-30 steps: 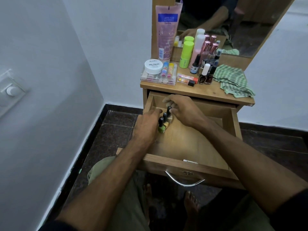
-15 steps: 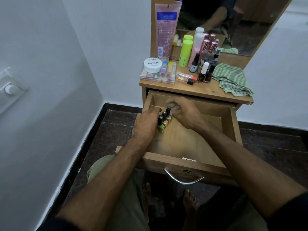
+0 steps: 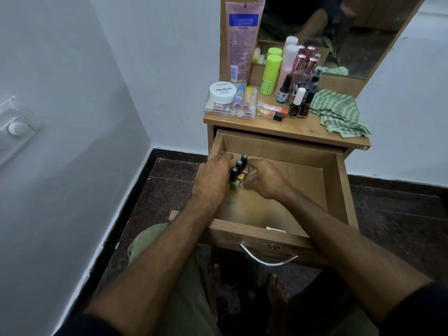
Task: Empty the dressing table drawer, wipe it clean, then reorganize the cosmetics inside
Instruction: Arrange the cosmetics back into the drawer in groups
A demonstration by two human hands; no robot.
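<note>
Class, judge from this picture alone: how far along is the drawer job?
Done, apparently: the drawer is nearly bare, and the green checked cloth lies set aside on the tabletop, which hints the wiping is finished. In hand: the left hand and right hand flank three black-capped polish bottles lined up by the drawer's left wall. Left: the pink tube, the white jar and other cosmetics still on top.

tabletop (image 3: 286,128): cosmetics (image 3: 288,76), checked cloth (image 3: 339,113), apparently.
</note>
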